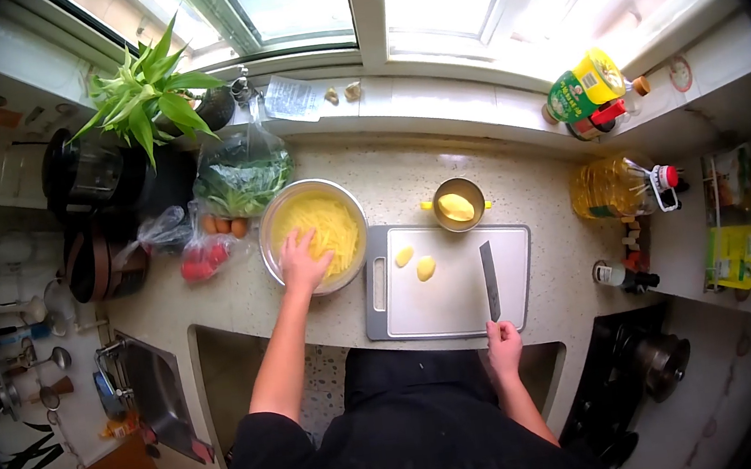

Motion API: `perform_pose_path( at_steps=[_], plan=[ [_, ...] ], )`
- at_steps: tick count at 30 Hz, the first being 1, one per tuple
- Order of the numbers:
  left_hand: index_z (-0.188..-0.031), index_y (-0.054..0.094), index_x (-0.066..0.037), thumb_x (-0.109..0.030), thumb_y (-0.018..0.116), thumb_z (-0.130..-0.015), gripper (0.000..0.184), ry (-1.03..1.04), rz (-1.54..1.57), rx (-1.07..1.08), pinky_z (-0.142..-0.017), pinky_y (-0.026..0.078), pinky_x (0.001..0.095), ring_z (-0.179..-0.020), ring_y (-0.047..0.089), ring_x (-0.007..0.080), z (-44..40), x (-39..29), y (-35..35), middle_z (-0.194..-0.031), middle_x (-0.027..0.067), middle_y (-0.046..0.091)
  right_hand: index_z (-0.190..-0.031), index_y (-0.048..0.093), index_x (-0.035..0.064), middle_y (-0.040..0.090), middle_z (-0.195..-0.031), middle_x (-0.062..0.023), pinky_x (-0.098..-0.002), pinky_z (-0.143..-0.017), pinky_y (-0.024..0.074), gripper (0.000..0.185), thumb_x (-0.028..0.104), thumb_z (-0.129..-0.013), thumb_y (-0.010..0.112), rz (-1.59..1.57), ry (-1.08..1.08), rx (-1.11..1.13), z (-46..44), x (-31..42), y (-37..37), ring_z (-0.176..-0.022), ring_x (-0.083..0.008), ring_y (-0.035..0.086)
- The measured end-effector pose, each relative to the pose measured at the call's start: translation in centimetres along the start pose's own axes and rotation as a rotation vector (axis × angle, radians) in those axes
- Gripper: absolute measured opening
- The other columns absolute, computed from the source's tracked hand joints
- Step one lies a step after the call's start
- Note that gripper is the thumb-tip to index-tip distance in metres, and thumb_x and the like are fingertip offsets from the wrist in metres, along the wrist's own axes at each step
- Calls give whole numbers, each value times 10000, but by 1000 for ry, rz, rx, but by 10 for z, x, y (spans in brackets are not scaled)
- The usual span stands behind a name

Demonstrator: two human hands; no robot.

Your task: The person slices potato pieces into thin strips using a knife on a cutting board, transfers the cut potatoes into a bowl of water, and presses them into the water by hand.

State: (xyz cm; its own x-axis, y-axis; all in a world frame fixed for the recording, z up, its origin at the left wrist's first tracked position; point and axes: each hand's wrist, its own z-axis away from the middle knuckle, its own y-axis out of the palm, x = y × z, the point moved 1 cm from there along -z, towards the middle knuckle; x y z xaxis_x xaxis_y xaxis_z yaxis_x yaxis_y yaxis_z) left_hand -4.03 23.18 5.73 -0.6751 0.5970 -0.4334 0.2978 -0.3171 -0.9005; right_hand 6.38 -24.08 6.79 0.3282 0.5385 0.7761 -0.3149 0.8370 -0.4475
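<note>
My left hand [301, 260] reaches into a metal bowl [265, 212] full of pale yellow potato strips [328, 226]. Its fingers are spread and rest on the strips. My right hand [502, 347] is closed round the handle of a kitchen knife [490, 279], whose dark blade lies over the right part of the cutting board [458, 304]. Two potato pieces [426, 269] lie on the board, left of the blade. Behind the board, a small pot [441, 219] with yellow handles holds more peeled potato.
Left of the bowl are a bag of leafy greens [243, 171], several eggs [223, 225] and a red bagged item [204, 259]. An oil jug [600, 188] and a dark bottle [623, 277] stand right. The sink [160, 393] is far left, the stove [609, 375] far right.
</note>
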Motion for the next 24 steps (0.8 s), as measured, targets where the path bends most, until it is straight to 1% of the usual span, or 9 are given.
perform_pose_path(
  at_steps=[2, 5, 8, 11, 14, 17, 20, 22, 24],
  plan=[
    [-1271, 693, -191, -307, 838, -735, 567, -19, -21, 139, -1070, 444, 489, -1301, 475, 393, 2, -6, 9, -1399, 164, 541, -868, 631, -6, 583, -667, -1, -273, -573, 439, 326, 284, -929, 769, 0, 12, -17, 3, -2, 1, -618, -75, 501],
    [-1261, 697, -220, -305, 794, -788, 491, 1, -109, 157, -1027, 474, 494, -1253, 527, 386, 1, -22, 11, -1356, 161, 592, -861, 630, -8, 584, -661, -7, -273, -576, 442, 337, 291, -921, 775, 61, 8, -17, 8, 0, 3, -618, -74, 499],
    [-1255, 697, -222, -323, 729, -857, 412, -77, 31, 339, -980, 501, 484, -1172, 584, 382, -26, -7, 8, -1306, 156, 640, -861, 630, -9, 585, -657, -12, -274, -579, 446, 345, 297, -915, 780, 85, 4, -18, 16, 12, 7, -615, -75, 501],
    [-1238, 704, -219, -313, 670, -910, 343, -153, 78, 382, -944, 517, 466, -1119, 618, 377, -40, -9, -12, -1230, 151, 681, -864, 632, -10, 596, -662, -14, -272, -584, 453, 339, 291, -918, 777, 103, 4, -13, 20, 10, 8, -618, -75, 514],
    [-1290, 677, -238, -354, 698, -887, 420, 51, -7, 143, -975, 511, 464, -1217, 580, 368, -45, 1, -15, -1331, 150, 633, -865, 633, -11, 610, -670, -14, -270, -590, 462, 333, 285, -922, 774, 74, 25, -12, 24, 13, 11, -622, -74, 529],
    [-1363, 627, -264, -414, 720, -858, 535, 112, -128, 106, -1023, 494, 473, -1299, 528, 375, -40, -6, -25, -1461, 146, 534, -864, 633, -12, 617, -672, -12, -269, -593, 468, 328, 280, -925, 771, 73, 15, -20, 24, 8, 15, -623, -72, 538],
    [-1408, 584, -309, -387, 775, -811, 632, 148, -194, 241, -1050, 482, 493, -1341, 485, 395, -40, -14, -17, -1547, 140, 433, -866, 634, -12, 618, -668, -13, -271, -591, 471, 330, 283, -926, 770, 54, 36, -16, 25, 9, 17, -620, -73, 537],
    [-1383, 599, -320, -316, 803, -784, 632, 40, -275, 347, -1021, 502, 501, -1323, 501, 405, -33, -29, -13, -1518, 142, 457, -866, 635, -13, 616, -665, -14, -273, -590, 470, 334, 287, -927, 769, 45, 31, -17, 27, 11, 19, -618, -74, 536],
    [-1368, 604, -327, -240, 814, -763, 646, -29, -290, 416, -994, 520, 501, -1305, 520, 403, -33, -34, -11, -1487, 144, 478, -867, 636, -14, 615, -664, -15, -274, -588, 468, 338, 292, -928, 767, 52, 26, -17, 29, 10, 20, -616, -74, 534]
  ],
)
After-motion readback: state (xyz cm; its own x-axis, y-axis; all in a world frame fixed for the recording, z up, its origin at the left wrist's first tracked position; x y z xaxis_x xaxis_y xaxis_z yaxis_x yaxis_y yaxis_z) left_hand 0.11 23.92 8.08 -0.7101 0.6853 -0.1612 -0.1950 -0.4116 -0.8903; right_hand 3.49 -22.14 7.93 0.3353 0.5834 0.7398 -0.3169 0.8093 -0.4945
